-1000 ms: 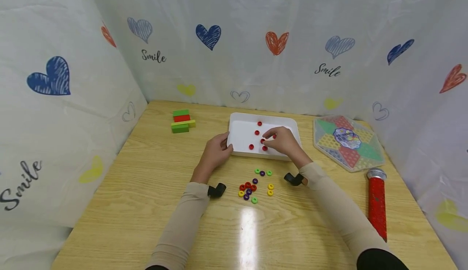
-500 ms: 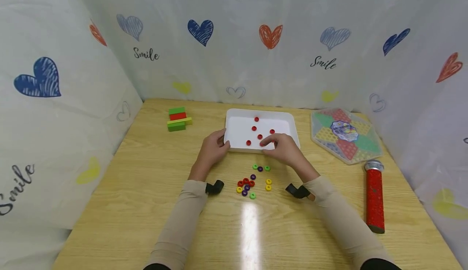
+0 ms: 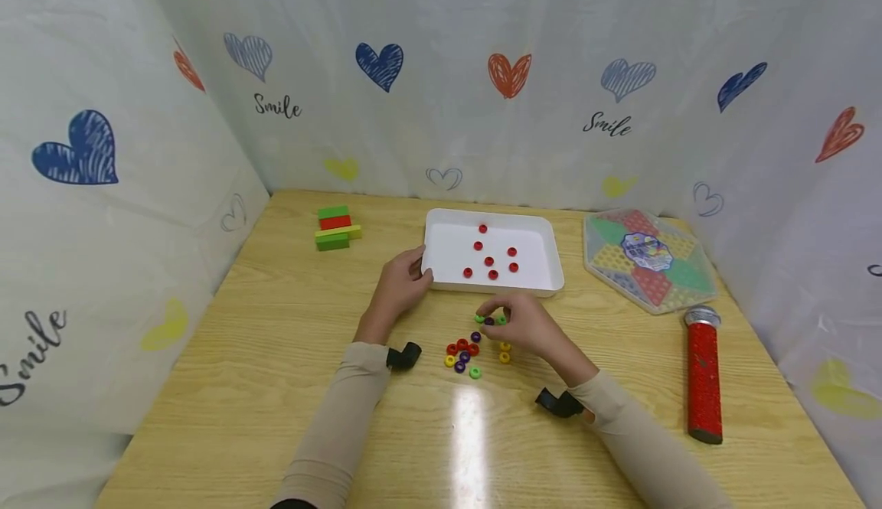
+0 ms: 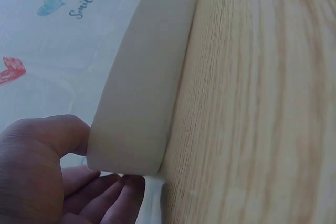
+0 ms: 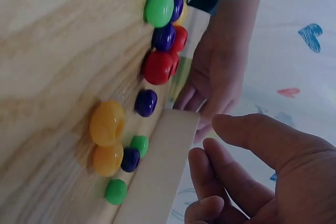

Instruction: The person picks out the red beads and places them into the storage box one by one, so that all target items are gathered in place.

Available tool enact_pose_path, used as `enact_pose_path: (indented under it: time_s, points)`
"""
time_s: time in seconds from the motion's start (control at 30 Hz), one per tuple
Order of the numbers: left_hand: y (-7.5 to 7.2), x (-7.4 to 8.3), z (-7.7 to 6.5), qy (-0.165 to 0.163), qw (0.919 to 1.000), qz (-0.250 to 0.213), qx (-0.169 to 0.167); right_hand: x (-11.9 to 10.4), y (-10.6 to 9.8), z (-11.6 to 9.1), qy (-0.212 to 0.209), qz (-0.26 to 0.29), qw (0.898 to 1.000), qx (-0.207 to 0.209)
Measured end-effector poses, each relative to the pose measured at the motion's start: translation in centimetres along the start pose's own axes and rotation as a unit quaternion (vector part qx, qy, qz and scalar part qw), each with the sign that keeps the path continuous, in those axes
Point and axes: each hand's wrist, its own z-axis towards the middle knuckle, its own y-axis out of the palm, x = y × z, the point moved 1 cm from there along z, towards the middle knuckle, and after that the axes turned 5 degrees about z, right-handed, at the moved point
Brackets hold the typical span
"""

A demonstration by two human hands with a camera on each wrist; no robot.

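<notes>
A shallow white tray point(image 3: 448, 252) stands near the back of the table with several red beads point(image 3: 488, 262) scattered inside it. My left hand point(image 3: 400, 287) grips the tray's near left corner; in the left wrist view its thumb point(image 4: 73, 132) lies on one face of the corner and its fingers curl round the other. On the table in front of the tray lie loose beads: red point(image 3: 462, 344), yellow point(image 3: 505, 357), green point(image 3: 475, 373) and purple point(image 3: 460, 367). Over the green and purple ones nearest the tray hovers my right hand point(image 3: 527, 325), thumb and fingers apart and holding nothing.
Green, red and yellow blocks point(image 3: 335, 222) lie at the back left. To the right are a hexagonal game board point(image 3: 651, 260) in a clear case and a red toy microphone point(image 3: 704, 379). A printed curtain point(image 3: 441, 111) encloses the table's back and sides.
My right hand has come back from over the tray to the loose beads on the table, leaving the red beads in the tray. The left hand stays at the tray's corner.
</notes>
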Motion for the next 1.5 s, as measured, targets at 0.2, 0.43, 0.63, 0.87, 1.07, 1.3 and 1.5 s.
enact_pose_path:
  time_s: [0.2, 0.43, 0.63, 0.87, 1.07, 1.3, 1.5]
  points:
    - [-0.1, 0.1, 0.1, 0.001, 1.0000, 0.006, -0.002, 0.2, 0.8, -0.5, -0.002, 0.022, 1.000, -0.002]
    - [0.0, 0.2, 0.2, 0.006, 0.9999, 0.010, -0.001, 0.4, 2.1, -1.2, 0.013, 0.020, 1.000, -0.012]
    - [0.0, 0.2, 0.2, 0.007, 0.9999, 0.011, -0.002, 0.5, 2.9, -1.5, 0.028, 0.005, 0.999, -0.017]
    - [0.0, 0.2, 0.2, 0.008, 0.9999, 0.011, 0.004, 0.4, 3.2, -1.5, 0.019, -0.004, 0.999, -0.026]
    - [0.1, 0.1, 0.2, 0.008, 0.9998, 0.018, 0.009, 0.5, 3.3, -1.4, 0.019, -0.011, 0.999, -0.028]
    - [0.1, 0.0, 0.2, 0.002, 0.9999, 0.015, 0.006, 0.5, 3.6, -1.5, 0.016, -0.021, 0.999, -0.022]
    - [0.1, 0.1, 0.1, -0.006, 0.9999, 0.013, 0.002, 0.4, 3.6, -1.5, 0.026, -0.024, 0.999, -0.023]
